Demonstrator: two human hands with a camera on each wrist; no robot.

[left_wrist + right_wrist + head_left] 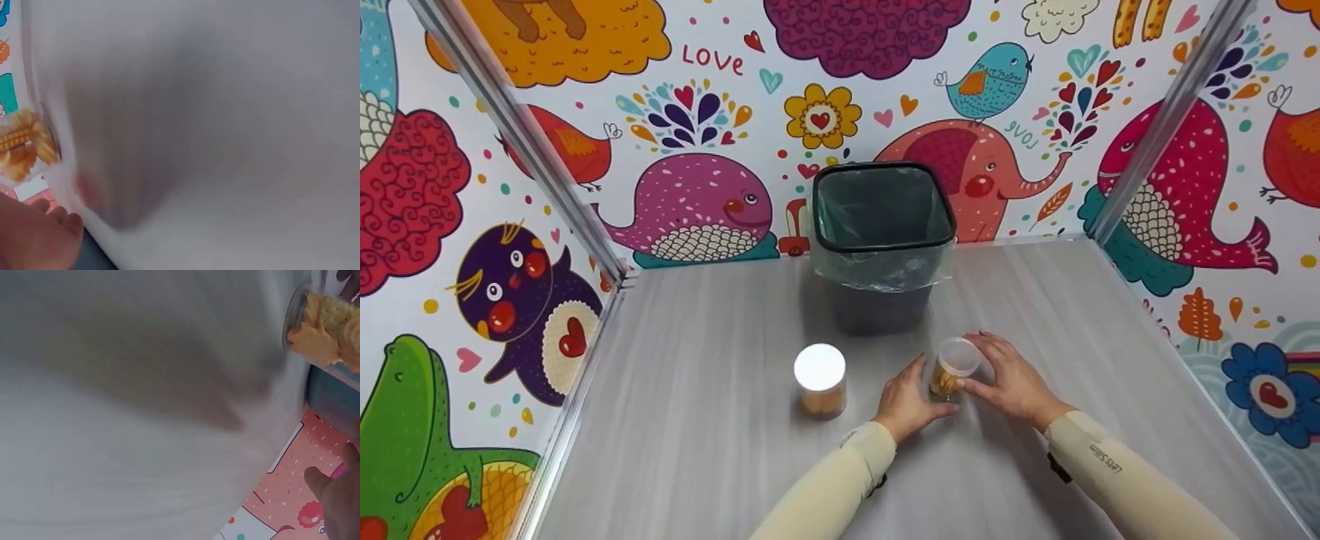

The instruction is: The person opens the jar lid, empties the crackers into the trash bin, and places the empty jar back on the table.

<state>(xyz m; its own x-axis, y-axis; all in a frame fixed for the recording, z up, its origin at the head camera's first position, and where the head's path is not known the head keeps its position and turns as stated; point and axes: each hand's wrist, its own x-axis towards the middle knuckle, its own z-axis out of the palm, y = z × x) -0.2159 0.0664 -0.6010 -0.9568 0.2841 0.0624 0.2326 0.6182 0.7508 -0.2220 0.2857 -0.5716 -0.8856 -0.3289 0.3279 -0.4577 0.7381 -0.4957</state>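
In the head view, a small clear jar (945, 380) with a translucent top and golden snack pieces inside stands slightly tilted between both hands. My right hand (1011, 375) holds its upper part, thumb in front and fingers behind. To its left, my left hand (906, 399) curves round the jar, thumb below it; no firm contact shows. The left wrist view has ridged snacks in the jar (28, 145), apart from the visible fingertips. Its base shows again in the right wrist view, where the jar (320, 329) runs past the frame edge. Whether it touches the table is unclear.
A second jar (823, 401) with a white lid and tan contents stands left of my left hand. Behind both jars is a dark waste bin (877, 307) lined with a clear bag. Patterned walls meet the grey table (697, 420) at the back and sides.
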